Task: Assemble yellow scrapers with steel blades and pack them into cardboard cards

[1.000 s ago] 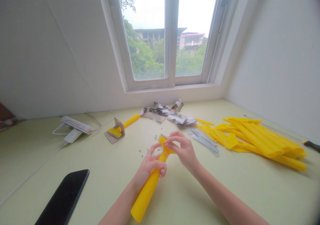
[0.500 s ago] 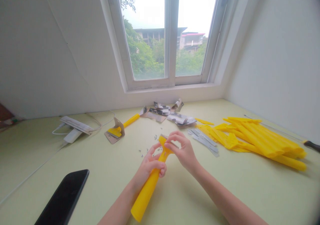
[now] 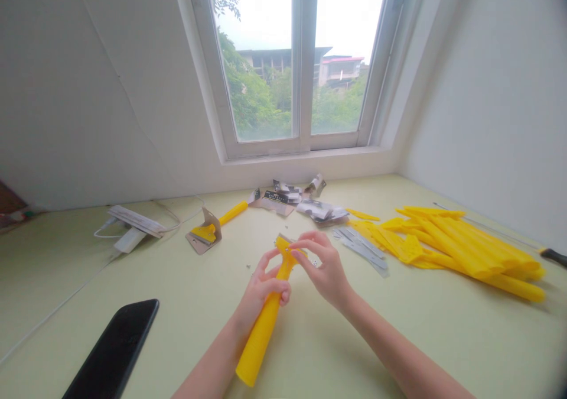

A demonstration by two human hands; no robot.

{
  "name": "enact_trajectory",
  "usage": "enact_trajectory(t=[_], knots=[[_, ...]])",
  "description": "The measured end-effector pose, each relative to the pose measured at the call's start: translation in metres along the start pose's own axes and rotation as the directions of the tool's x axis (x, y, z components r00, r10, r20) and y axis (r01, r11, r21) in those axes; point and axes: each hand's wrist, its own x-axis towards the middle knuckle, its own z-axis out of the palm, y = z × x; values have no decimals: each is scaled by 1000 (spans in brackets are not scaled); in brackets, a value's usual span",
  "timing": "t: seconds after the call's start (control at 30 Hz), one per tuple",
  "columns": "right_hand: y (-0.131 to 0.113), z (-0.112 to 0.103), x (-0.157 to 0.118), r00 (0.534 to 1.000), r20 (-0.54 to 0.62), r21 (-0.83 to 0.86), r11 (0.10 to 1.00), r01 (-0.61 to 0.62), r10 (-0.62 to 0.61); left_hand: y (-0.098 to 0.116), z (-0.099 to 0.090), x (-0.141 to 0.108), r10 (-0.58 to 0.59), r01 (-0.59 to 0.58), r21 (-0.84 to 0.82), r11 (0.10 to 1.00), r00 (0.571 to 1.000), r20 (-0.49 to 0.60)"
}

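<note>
My left hand [image 3: 267, 286] is wrapped round a yellow scraper handle [image 3: 260, 339], whose long end slants down toward me. At its wide head, my right hand [image 3: 321, 264] has thumb and forefinger pinched together; anything between them is too small to tell. A metal strip shows along the top edge of the head. Tiny metal pieces [image 3: 248, 266] lie on the table around the head, partly hidden by it and my hands. To the right are flat grey blades [image 3: 361, 250] and a pile of yellow handles [image 3: 469, 245].
A scraper in a cardboard piece [image 3: 204, 237] lies left of centre, near a white power strip [image 3: 135, 221] with cables. Crumpled packaging [image 3: 316, 210] sits below the window. A black phone [image 3: 113, 349] is at front left, a dark-handled tool [image 3: 553, 258] at far right.
The scraper's head has swung a little up and left, and its face now shows more. My right fingertips have shifted slightly left along the head.
</note>
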Motion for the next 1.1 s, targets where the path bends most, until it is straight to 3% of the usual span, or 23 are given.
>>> enact_trajectory(t=[0.17,0.37,0.47,0.67,0.77,0.87,0.97,1.1], knots=[[16,-16,7,998,37,-196,980,-36,44,4,-4,1,27,-28,-22,999,999,-37],[47,-41,8,942,107,-540,814,-215,320,3,-8,4,37,-43,-53,998,994,-102],[53,-43,6,905,157,-581,778,-240,396,2,-8,5,55,-62,-58,996,993,-108],[54,-39,8,913,92,-529,797,-293,397,1,-11,7,76,-85,-71,994,989,-128],[44,-42,12,955,26,-388,883,-263,296,2,-12,8,76,-88,-77,993,987,-145],[30,-46,13,997,-53,-228,971,-70,60,2,-13,9,77,-91,-80,993,985,-157],[20,-45,10,991,-78,-178,979,95,-110,2,-14,9,69,-84,-82,993,984,-166],[21,-41,7,987,-10,-195,968,158,-163,2,-14,8,48,-66,-93,994,982,-184]])
